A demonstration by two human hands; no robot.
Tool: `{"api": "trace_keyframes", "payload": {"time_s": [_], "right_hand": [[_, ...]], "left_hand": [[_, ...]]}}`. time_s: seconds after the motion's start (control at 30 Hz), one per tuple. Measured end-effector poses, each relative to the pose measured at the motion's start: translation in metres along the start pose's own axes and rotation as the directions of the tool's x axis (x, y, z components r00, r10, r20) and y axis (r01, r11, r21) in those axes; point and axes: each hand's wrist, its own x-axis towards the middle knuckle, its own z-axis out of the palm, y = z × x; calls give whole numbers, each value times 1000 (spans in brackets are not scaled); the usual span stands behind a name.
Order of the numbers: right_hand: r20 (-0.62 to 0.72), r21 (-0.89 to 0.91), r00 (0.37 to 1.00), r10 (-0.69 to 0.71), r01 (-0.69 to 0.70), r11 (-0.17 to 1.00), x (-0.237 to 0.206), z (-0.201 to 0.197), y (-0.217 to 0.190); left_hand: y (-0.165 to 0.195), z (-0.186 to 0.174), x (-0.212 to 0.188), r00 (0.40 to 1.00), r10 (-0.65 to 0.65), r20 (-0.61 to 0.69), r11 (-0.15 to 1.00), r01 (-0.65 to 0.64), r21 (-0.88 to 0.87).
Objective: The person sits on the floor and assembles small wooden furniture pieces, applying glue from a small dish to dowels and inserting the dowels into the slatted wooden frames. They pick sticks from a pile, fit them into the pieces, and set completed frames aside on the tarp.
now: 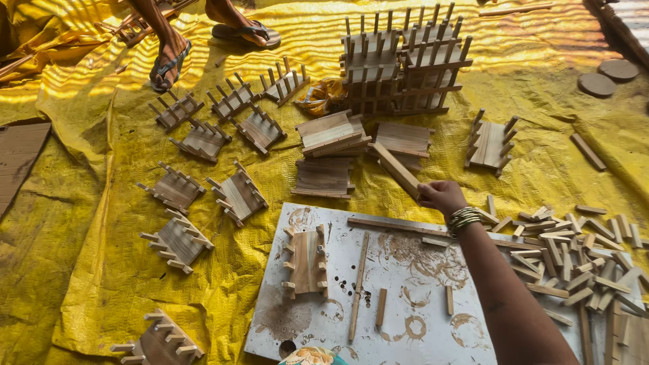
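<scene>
A white stained board (405, 297) lay nearest on the yellow tarpaulin (88, 223), carrying a small wooden rack (305, 261), a long thin strip (358, 285) and a few short sticks. To its right sat a loose heap of short wooden sticks (574, 257). Beyond the board's far edge, the person's right hand (441, 196), bangles (464, 218) at the wrist, had its grip clenched around the near end of a flat wooden slat (397, 170), which angled up and away to the left above stacked flat panels (331, 134). The left hand was out of view. Finished racks (238, 195) dotted the tarpaulin to the left; farther off stood a tall stack of racks (400, 61). At the far left, another person's sandalled feet (169, 57) rested.
</scene>
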Motion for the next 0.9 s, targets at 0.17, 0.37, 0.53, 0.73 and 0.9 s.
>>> {"api": "trace_keyframes", "payload": {"time_s": [0.17,0.37,0.53,0.73,0.9], "right_hand": [[295,680,954,61,-255,688,-15,-62,13],[168,644,980,108,-192,740,-29,-74,4],[117,505,992,43,-97,857,-94,-108,27],[89,185,992,-88,70,980,-221,-92,132],[298,-135,910,-288,339,931,-304,-90,184]], "left_hand": [[2,-1,15,999,36,-7,999,-36,-8],[25,-5,19,993,57,-101,994,-66,-87],[43,-28,-11,933,-2,-360,987,-55,-150],[36,-70,-13,783,-399,-477,761,-7,-648],[-5,-104,-32,691,-706,-156,-203,-408,-890]]}}
